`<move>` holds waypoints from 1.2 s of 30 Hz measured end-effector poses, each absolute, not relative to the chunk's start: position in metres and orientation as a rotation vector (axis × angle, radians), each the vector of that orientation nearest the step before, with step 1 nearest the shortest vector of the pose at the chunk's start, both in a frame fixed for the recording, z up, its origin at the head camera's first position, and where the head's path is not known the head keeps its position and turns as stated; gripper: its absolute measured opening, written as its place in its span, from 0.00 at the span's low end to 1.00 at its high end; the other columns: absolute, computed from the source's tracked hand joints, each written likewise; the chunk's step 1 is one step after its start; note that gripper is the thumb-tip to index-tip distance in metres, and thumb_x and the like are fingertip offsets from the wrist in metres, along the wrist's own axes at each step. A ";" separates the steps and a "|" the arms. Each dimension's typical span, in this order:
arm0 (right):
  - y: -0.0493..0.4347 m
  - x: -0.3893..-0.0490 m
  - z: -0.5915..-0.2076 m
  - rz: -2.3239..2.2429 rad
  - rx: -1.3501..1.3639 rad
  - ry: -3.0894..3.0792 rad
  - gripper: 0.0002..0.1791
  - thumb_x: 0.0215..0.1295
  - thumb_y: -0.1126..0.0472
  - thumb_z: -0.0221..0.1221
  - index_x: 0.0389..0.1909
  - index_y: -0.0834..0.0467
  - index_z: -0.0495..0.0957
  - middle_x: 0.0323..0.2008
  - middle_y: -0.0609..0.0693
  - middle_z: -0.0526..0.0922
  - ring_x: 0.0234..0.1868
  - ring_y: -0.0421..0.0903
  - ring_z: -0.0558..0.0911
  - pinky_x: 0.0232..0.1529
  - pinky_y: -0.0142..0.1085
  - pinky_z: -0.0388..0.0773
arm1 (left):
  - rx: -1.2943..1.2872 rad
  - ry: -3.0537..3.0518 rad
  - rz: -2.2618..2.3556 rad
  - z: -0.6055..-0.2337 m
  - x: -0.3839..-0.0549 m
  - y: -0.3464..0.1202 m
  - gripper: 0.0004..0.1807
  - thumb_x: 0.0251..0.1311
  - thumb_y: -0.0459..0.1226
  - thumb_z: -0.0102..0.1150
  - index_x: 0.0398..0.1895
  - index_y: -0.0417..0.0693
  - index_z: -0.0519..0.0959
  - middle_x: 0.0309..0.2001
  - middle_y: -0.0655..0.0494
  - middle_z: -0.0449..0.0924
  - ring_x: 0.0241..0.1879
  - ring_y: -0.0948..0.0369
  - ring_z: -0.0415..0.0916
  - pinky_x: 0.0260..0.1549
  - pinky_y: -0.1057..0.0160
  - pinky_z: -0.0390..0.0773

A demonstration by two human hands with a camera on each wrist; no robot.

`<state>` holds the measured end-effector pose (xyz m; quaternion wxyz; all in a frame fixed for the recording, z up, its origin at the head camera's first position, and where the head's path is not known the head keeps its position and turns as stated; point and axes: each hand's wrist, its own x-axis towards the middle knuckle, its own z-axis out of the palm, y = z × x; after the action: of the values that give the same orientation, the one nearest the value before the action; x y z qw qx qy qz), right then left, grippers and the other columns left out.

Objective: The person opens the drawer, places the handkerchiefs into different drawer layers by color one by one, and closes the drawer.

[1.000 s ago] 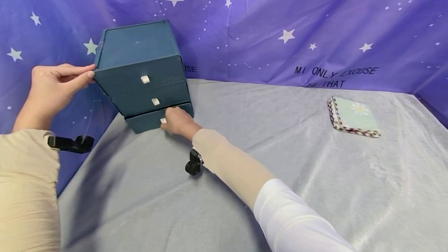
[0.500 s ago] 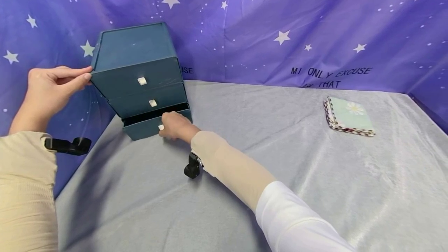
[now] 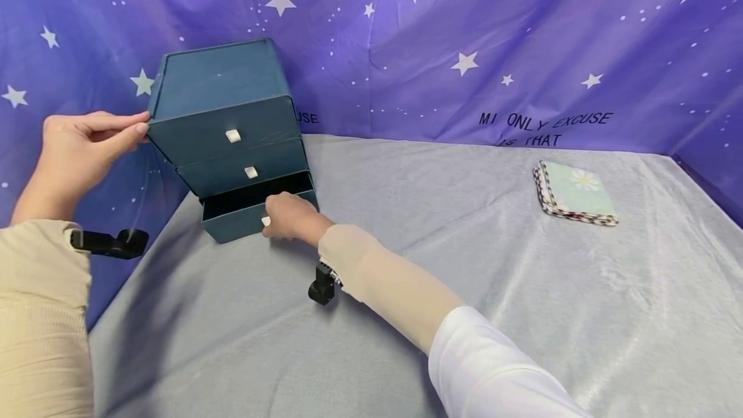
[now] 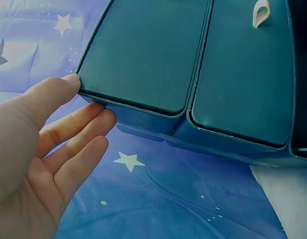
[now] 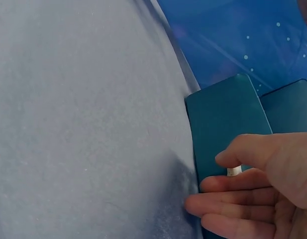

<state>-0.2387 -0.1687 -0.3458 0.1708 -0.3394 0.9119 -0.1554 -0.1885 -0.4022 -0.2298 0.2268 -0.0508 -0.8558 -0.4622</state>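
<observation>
A dark blue cabinet (image 3: 220,76) with three stacked drawers stands at the back left, each drawer bearing a white loop tab. My left hand (image 3: 81,153) holds the cabinet's upper left front corner, thumb (image 4: 68,85) on the front edge and fingers at the side. The bottom drawer (image 3: 232,223) is pulled partly out, and its visible inside is dark. At its front, my right hand (image 3: 292,217) pinches the pull tab (image 5: 234,171) between thumb and index finger; the other fingers extend below. The upper two drawers are closed.
A folded light green cloth (image 3: 580,192) with a daisy and a checked edge lies at the right on the grey table cover (image 3: 441,231). A purple star-printed curtain (image 3: 406,50) hangs behind the cabinet and along the left side.
The bottom drawer has slid out toward me, with my right hand drawing its tab. My left hand keeps its hold on the cabinet's corner. The whole head view has shifted slightly.
</observation>
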 end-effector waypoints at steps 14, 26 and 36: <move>-0.162 -0.220 -0.343 -0.335 -0.948 2.608 0.09 0.59 0.51 0.61 0.31 0.52 0.74 0.20 0.44 0.77 0.12 0.37 0.75 0.17 0.30 0.71 | -0.075 -2.421 -1.191 -0.230 -0.186 -0.399 0.16 0.56 0.33 0.60 0.49 0.42 0.80 0.29 0.75 0.79 0.28 0.77 0.77 0.30 0.84 0.70; -0.154 -0.201 -0.339 -0.280 -0.933 2.583 0.09 0.59 0.51 0.60 0.33 0.52 0.75 0.25 0.44 0.75 0.12 0.37 0.76 0.17 0.30 0.71 | -0.060 -2.443 -1.167 -0.230 -0.185 -0.400 0.16 0.57 0.33 0.59 0.50 0.42 0.79 0.28 0.78 0.77 0.27 0.79 0.77 0.30 0.84 0.69; -0.145 -0.187 -0.335 -0.197 -1.003 2.561 0.10 0.60 0.51 0.59 0.38 0.51 0.74 0.25 0.42 0.74 0.11 0.37 0.75 0.19 0.30 0.71 | -0.030 -2.462 -1.154 -0.231 -0.184 -0.401 0.17 0.57 0.35 0.60 0.51 0.43 0.79 0.28 0.79 0.77 0.28 0.79 0.76 0.30 0.84 0.69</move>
<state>-0.1871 -0.1452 -0.3355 0.1909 -0.3571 0.9117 -0.0703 -0.1839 -0.4012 -0.2313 0.2098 -0.0107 -0.8853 -0.4149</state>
